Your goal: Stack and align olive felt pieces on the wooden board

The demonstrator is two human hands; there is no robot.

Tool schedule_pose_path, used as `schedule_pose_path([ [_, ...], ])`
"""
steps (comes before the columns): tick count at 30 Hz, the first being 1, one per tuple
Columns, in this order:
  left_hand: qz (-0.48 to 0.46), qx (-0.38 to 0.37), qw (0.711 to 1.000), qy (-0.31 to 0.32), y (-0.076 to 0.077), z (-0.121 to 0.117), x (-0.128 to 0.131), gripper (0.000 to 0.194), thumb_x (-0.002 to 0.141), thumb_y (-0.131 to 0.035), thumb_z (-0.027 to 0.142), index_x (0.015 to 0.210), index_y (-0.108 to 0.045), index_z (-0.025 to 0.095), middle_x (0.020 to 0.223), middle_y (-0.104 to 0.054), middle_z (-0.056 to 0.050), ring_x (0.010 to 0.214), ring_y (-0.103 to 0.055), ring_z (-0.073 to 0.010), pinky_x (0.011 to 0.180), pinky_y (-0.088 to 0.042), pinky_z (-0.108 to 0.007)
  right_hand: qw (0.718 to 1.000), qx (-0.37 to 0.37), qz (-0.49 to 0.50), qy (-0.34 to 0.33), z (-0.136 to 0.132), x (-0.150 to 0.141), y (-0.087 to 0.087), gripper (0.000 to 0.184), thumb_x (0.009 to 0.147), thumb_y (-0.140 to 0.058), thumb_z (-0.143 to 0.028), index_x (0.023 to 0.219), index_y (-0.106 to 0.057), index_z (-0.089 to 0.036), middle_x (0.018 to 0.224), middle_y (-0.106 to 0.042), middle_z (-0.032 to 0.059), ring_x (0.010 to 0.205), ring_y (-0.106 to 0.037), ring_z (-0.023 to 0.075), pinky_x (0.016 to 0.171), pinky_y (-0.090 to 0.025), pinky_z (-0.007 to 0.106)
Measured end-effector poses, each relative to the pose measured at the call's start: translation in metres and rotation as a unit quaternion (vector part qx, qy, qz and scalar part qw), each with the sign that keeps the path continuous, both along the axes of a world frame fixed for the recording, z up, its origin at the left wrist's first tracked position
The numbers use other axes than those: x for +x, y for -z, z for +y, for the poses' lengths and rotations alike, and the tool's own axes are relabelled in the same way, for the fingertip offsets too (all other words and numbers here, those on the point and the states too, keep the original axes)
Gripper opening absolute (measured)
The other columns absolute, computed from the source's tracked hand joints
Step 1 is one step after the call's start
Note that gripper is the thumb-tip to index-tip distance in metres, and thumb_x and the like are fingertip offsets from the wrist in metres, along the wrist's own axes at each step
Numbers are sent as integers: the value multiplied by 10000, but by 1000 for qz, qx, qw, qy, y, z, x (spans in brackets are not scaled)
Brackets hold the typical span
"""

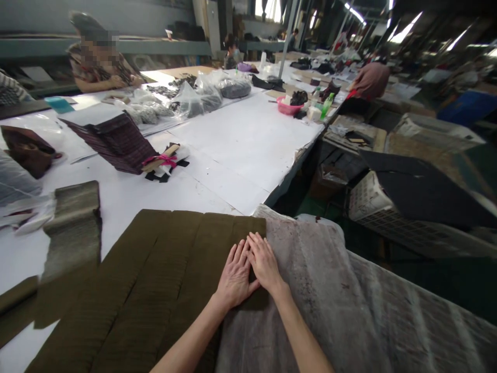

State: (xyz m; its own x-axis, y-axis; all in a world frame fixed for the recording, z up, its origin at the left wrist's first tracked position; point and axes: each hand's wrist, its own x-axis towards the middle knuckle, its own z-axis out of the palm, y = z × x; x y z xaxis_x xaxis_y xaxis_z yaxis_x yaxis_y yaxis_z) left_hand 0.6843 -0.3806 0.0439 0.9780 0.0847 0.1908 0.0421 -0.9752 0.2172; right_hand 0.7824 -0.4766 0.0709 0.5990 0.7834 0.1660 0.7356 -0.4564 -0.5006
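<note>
My left hand (235, 277) and my right hand (264, 261) lie flat side by side, fingers stretched out, on the right edge of a spread of olive-brown fabric strips (155, 280) laid in rows on the white table (240, 150). Both hands are open and hold nothing. To the right of my hands a stained grey-white cloth (341, 300) hangs over the table's end.
A dark striped fabric bundle (116, 142) with a pink ribbon tie (165, 160) lies in the middle. Grey-green strips (73, 228) sit at left. Plastic bags (202, 93) and a pink bowl (289, 107) stand farther back. A person (101, 57) sits at the far left; crates (388, 207) are on the floor at right.
</note>
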Motion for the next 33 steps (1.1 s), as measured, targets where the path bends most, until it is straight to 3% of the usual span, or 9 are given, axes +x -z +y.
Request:
schedule_pose_path([
  [3, 9, -6, 1000, -8, 2, -1, 1, 908, 779, -441, 698, 1443, -308, 93, 1519, -276, -164, 1423, -171, -320, 1165, -148, -484, 994, -43, -36, -90, 16, 30, 15, 467, 982, -324, -351, 1416, -376, -186, 1479, -376, 55, 1396, -263, 178, 1160, -175, 417],
  [6, 14, -12, 1000, -20, 3, -1, 1, 922, 786, -393, 728, 1458, -277, 108, 1531, -249, -152, 1422, -177, -319, 1164, -142, -480, 989, -69, -72, -111, 24, 54, 25, 528, 966, -345, -446, 1439, -336, -211, 1506, -323, 52, 1411, -225, 187, 1166, -136, 433],
  [9, 17, -15, 1000, -20, 0, -2, 1, 926, 799, -377, 722, 1476, -222, 108, 1546, -203, -149, 1429, -152, -313, 1164, -132, -476, 988, -87, -98, -87, 25, 79, 27, 601, 935, -379, -528, 1445, -323, -213, 1503, -327, 73, 1409, -230, 211, 1160, -125, 463],
  [13, 13, -19, 1000, -17, -5, -1, 1, 916, 809, -367, 715, 1486, -189, 123, 1555, -172, -142, 1434, -132, -307, 1164, -120, -475, 990, -92, -106, -13, 31, 106, 17, 544, 968, -331, -441, 1435, -345, -164, 1476, -366, 126, 1397, -257, 240, 1140, -148, 490],
  [15, 11, -20, 1000, -18, -4, -1, 0, 925, 806, -364, 721, 1484, -192, 116, 1551, -186, -147, 1432, -136, -308, 1162, -121, -476, 990, -86, -109, -31, 41, 101, 14, 529, 973, -328, -406, 1443, -331, -165, 1484, -355, 113, 1403, -246, 225, 1145, -154, 460],
  [21, 17, -20, 1000, -18, 4, -1, -1, 895, 790, -373, 737, 1457, -290, 146, 1502, -325, -136, 1415, -184, -328, 1154, -114, -509, 960, -73, -81, -259, 73, 59, 32, 488, 977, -320, -373, 1450, -311, -253, 1474, -387, 18, 1385, -289, 136, 1143, -215, 348],
  [23, 15, -13, 1000, -20, 3, -2, 0, 913, 792, -381, 729, 1470, -252, 131, 1530, -261, -136, 1423, -161, -319, 1160, -112, -488, 964, -98, -78, -236, 78, 75, 34, 502, 975, -323, -407, 1447, -318, -238, 1486, -363, 32, 1394, -271, 152, 1155, -180, 381],
  [28, 0, -4, 1000, -11, -1, -1, 1, 869, 807, -434, 677, 1486, -213, 181, 1562, -152, -133, 1429, -136, -324, 1153, -123, -486, 980, -135, -127, -68, 67, 133, 13, 557, 968, -323, -430, 1435, -338, -127, 1499, -315, 119, 1410, -231, 224, 1144, -178, 447],
  [33, -7, -13, 1000, -5, -1, -1, 0, 799, 798, -480, 659, 1468, -265, 280, 1572, -125, -97, 1425, -148, -338, 1144, -123, -506, 975, -94, -177, -100, 46, 121, 15, 539, 979, -291, -397, 1470, -260, -176, 1508, -313, 83, 1414, -217, 194, 1151, -175, 423],
])
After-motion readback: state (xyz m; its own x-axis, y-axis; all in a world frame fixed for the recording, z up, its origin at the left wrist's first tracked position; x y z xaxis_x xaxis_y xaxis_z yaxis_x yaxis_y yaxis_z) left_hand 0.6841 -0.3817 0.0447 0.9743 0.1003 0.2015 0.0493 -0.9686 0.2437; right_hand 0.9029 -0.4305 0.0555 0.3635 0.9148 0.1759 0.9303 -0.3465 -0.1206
